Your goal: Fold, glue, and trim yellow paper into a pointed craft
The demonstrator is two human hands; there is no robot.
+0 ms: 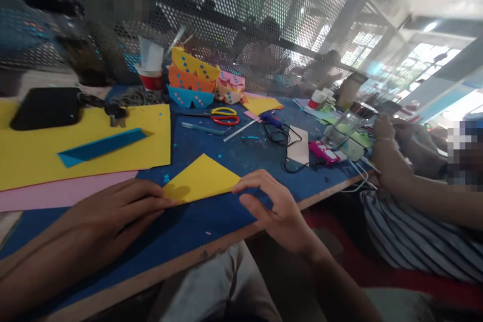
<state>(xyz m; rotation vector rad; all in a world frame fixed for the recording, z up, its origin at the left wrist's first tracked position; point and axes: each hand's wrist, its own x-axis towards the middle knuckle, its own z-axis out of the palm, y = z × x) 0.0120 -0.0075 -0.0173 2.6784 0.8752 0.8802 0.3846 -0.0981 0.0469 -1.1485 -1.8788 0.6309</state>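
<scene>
A yellow sheet of paper folded into a triangle (204,181) lies on the blue table, its point facing away from me. My left hand (116,216) is at its left corner, fingers together and the tips pressed on the paper by the folded edge. At the right corner, my right hand (277,209) touches the paper with its index fingertip; its thumb is spread apart and nothing is gripped. To the left, a folded blue paper strip (101,147) rests on a large yellow sheet (151,153), with a pink sheet (75,188) partly beneath.
A black phone (47,108) and keys (116,113) lie on the yellow sheet. Scissors (224,115), a pen (202,128), a glue gun (270,119), paper crowns (192,78) and a paper cup (150,76) stand beyond. A glass jar (345,126) and another person's arm (407,186) are right.
</scene>
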